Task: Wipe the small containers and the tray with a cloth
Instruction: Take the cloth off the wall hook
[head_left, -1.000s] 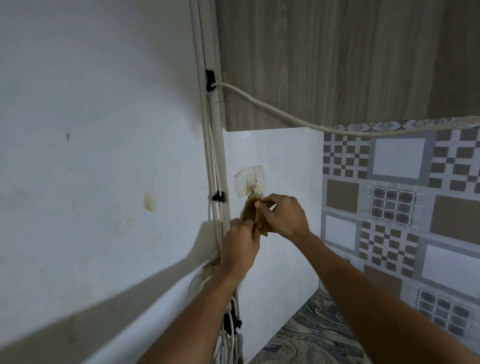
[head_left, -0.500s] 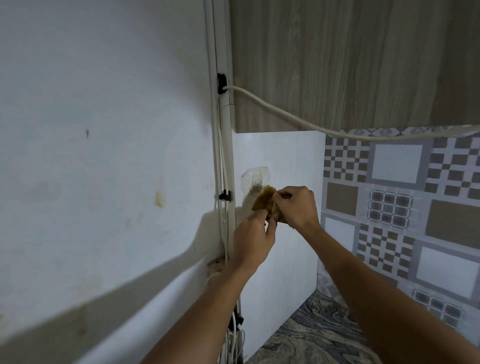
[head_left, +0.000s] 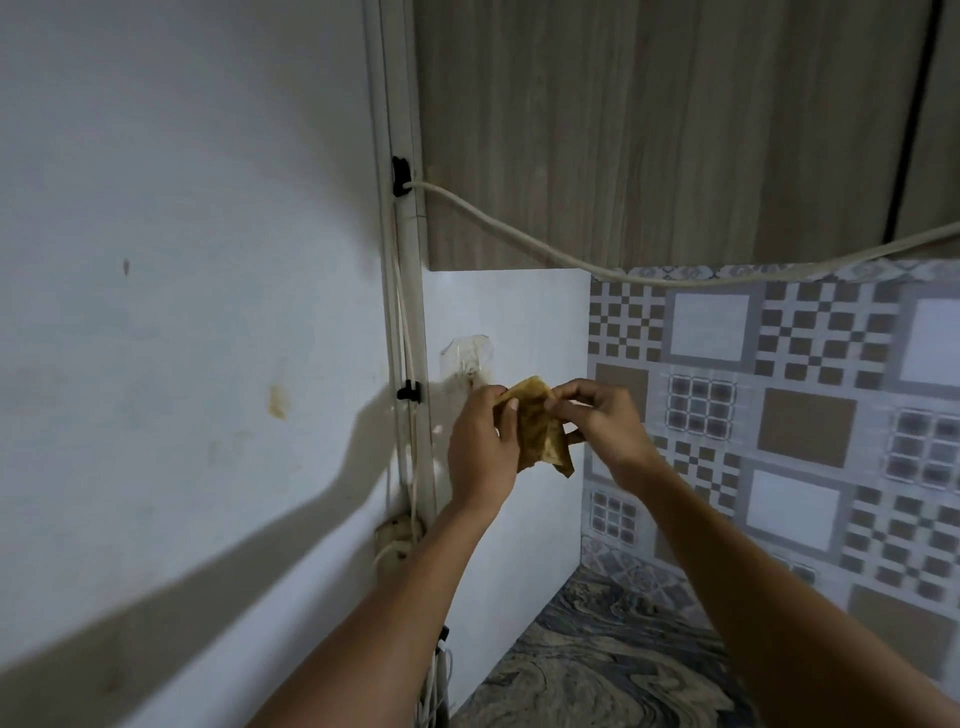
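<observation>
- Yellow-brown cloth (head_left: 540, 431) is held up in the air between both hands, in front of the white side panel (head_left: 519, 322) and above the counter.
- Left hand (head_left: 480, 447): fingers curled round the cloth's left edge, thumb lying across the fabric. Back of the hand faces the camera.
- Right hand (head_left: 608, 423): fingertips pinch the cloth's upper right part, fingers bent. Lower fingers are tucked behind the fabric.
- The cloth is crumpled and folded. One corner peaks upward between the hands and another hangs down below the right hand.
- Clear adhesive hook (head_left: 466, 358) is stuck to the panel just above and left of the left hand. The cloth appears to be free of it, though the left-hand knuckles cover the hook's lower part.
- White cable trunking (head_left: 402, 260) runs down the corner left of the panel, with thin wires alongside and two black clips (head_left: 400, 174).
- A thick white cable (head_left: 519, 239) leaves the upper clip and sags rightward across the wood-grain cabinet (head_left: 649, 130).
- Patterned tiles (head_left: 779, 415) in grey, brown and white cover the wall on the right.
- Marbled dark counter (head_left: 597, 665) lies below, in the corner.
- The white wall on the left carries a yellowish stain (head_left: 277, 402) and shadows of the arms.
- A pale socket strip (head_left: 397, 540) sits low against the trunking.
</observation>
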